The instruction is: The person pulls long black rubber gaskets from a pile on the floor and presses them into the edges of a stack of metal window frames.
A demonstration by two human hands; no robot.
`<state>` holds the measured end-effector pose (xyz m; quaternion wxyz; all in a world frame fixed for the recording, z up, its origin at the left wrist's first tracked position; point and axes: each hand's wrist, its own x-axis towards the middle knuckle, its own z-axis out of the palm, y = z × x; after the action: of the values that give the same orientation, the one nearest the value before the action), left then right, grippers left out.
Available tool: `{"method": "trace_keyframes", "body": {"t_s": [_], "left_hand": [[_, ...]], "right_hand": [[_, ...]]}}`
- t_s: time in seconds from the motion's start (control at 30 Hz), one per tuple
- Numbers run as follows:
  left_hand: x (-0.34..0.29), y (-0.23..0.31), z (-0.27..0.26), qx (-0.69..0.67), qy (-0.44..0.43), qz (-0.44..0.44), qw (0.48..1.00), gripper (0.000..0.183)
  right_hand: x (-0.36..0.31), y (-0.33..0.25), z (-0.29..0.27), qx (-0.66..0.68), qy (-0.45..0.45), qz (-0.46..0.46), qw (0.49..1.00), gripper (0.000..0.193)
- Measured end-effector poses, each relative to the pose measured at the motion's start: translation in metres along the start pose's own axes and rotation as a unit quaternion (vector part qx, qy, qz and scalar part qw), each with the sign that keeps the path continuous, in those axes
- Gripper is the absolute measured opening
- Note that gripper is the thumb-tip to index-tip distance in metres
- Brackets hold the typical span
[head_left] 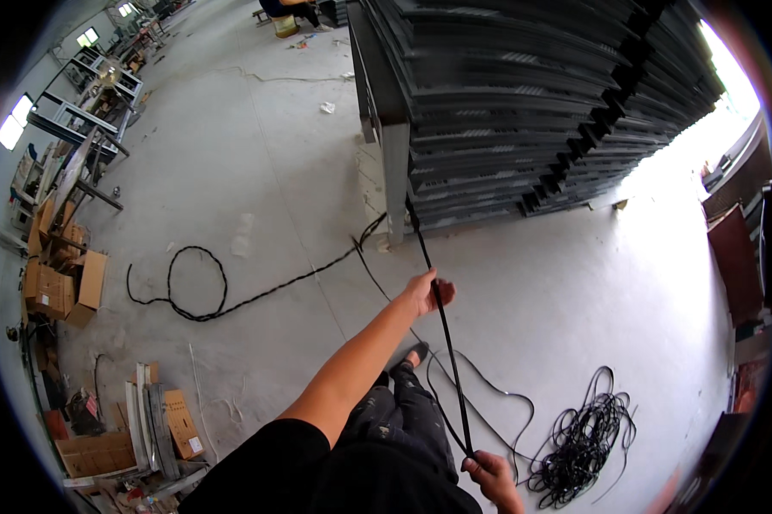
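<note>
A long black strap (447, 334) runs down from the lower front corner of a tall stack of dark grey panels (488, 128). My left hand (429, 294) is on the strap partway along, thumb and fingers on either side of it. Closer to my body, my right hand (493, 480) grips the strap, which folds back into a loop there. A tangled heap of the same black strapping (583, 437) lies on the floor to the right, with loose lengths curving toward my feet. To the left, a twisted black rope (274, 291) stretches over the floor and ends in a round loop.
An upright grey post (395, 180) stands at the stack's near corner. Cardboard boxes (65, 287) and a workbench with frames (86, 171) line the left wall. Metal profiles (150, 420) and flat cardboard lie at lower left. A person (292, 8) sits far back.
</note>
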<state>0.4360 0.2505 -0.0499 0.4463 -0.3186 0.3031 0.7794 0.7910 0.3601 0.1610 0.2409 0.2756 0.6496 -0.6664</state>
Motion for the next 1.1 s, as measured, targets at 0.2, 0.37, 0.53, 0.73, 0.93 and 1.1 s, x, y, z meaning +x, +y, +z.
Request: {"method": "trace_keyframes", "body": {"t_s": [0.2, 0.37, 0.53, 0.73, 0.93, 1.1], "left_hand": [[-0.078, -0.057, -0.041, 0.021, -0.04, -0.006, 0.999, 0.028], [-0.165, -0.093, -0.059, 0.067, -0.133, 0.034, 0.988, 0.029], [-0.213, -0.115, -0.029, 0.118, -0.175, 0.096, 0.973, 0.033], [-0.254, -0.199, -0.006, 0.215, -0.2, 0.119, 0.948, 0.033], [-0.258, -0.222, -0.028, 0.299, -0.156, 0.181, 0.924, 0.033], [-0.258, -0.213, -0.036, 0.367, -0.168, 0.182, 0.897, 0.033]], "right_hand": [[-0.069, 0.039, 0.022, 0.018, 0.008, 0.036, 0.999, 0.015], [-0.083, 0.103, 0.009, 0.073, -0.05, 0.083, 0.993, 0.029], [-0.044, 0.118, 0.005, 0.038, -0.021, -0.027, 0.999, 0.027], [0.006, 0.104, 0.013, 0.107, -0.051, -0.095, 0.988, 0.038], [0.039, 0.062, 0.005, 0.236, -0.061, -0.131, 0.961, 0.039], [0.108, 0.023, 0.026, 0.278, -0.154, -0.043, 0.947, 0.039]]}}
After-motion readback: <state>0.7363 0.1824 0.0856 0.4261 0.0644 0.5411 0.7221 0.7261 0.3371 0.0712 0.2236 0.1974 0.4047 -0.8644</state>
